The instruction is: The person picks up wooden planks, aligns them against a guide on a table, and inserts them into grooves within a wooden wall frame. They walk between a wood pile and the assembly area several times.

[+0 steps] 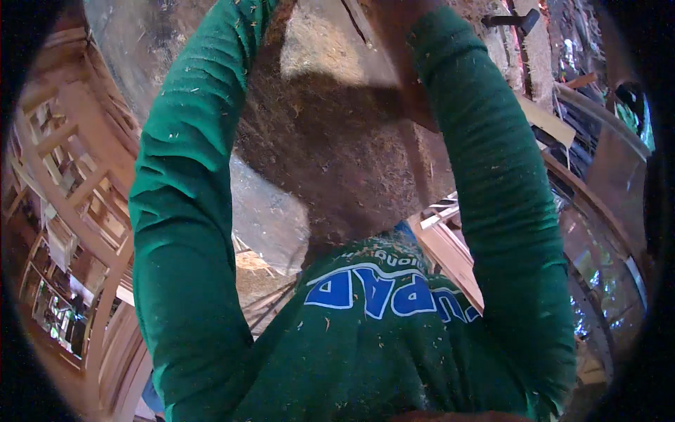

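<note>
Both my arms in green sleeves stretch forward over a worn work surface (337, 162) strewn with fine sawdust. My left sleeve (190, 141) runs off the top edge, and the hand is beyond the picture. Past the cuff of the right sleeve, my right hand (402, 17) shows only as a dark, shaded part at the top edge. Its fingers are hidden, so whether it holds anything cannot be told. Between the arms, near that hand, lies a thin wooden strip (357, 21) cut off by the top edge.
Wooden lattice frames (77, 176) stand at the left. A dark T-shaped metal piece (513, 21) sits at the upper right, with a pale wood block (548, 123) nearer me. Reddish planks (450, 250) show below my right arm. Wood shavings (253, 261) lie beneath the surface's near edge.
</note>
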{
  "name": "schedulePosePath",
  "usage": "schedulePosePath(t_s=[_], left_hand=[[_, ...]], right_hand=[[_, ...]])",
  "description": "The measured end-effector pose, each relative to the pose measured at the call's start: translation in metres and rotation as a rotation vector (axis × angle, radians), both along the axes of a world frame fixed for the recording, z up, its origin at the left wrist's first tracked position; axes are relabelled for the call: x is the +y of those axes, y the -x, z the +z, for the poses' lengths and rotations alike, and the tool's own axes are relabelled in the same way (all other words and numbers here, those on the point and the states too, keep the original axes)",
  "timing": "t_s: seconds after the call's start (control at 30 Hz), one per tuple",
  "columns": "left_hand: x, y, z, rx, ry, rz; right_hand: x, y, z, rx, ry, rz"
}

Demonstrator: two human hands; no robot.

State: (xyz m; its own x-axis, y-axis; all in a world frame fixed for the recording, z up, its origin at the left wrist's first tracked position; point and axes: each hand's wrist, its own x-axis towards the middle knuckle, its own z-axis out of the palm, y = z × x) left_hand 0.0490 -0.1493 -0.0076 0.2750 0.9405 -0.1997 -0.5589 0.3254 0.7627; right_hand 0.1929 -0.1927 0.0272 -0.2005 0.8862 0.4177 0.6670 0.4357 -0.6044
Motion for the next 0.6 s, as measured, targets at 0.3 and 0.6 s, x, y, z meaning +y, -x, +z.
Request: schedulePosePath(t_s=[0.3, 0.6], left_hand=[[0.016, 0.002, 0.004, 0.024, -0.053, 0.075], [0.042, 0.013, -0.006, 0.066, 0.109, 0.080]], right_hand=[[0.025, -0.005, -0.018, -0.075, -0.032, -0.038], [0.063, -0.011, -0.052, -0.032, -0.326, 0.040]])
